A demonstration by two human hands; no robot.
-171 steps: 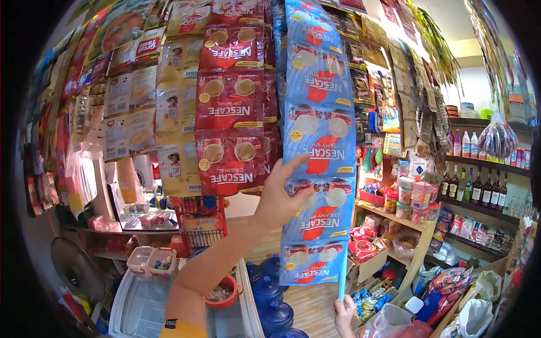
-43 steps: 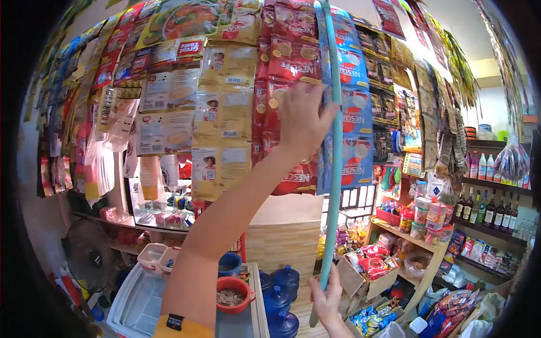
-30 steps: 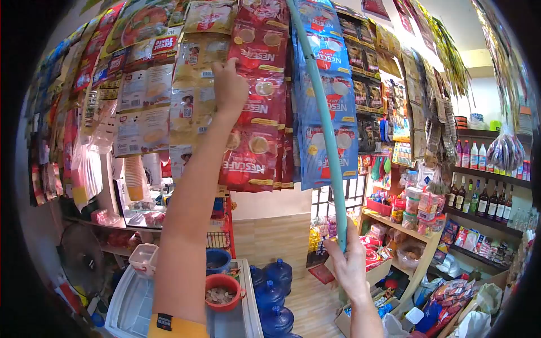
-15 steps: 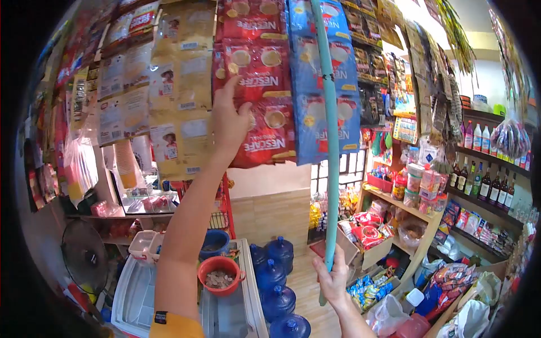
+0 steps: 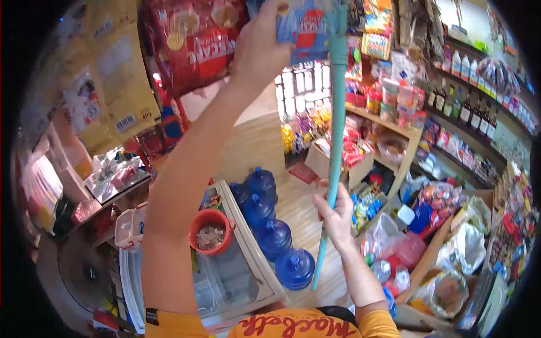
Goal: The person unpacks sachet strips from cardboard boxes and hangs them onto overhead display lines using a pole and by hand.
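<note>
A person in a crowded shop is reaching overhead, the left hand touching the lower edge of a hanging blue sachet strip beside red coffee sachets; whether its fingers are closing on the strip cannot be told. The right hand is gripping a teal pole, fingers wrapped tight, the pole rising to the strip at the top of the frame. Below, a red bowl of coins is sitting on a freezer beside blue water jugs.
</note>
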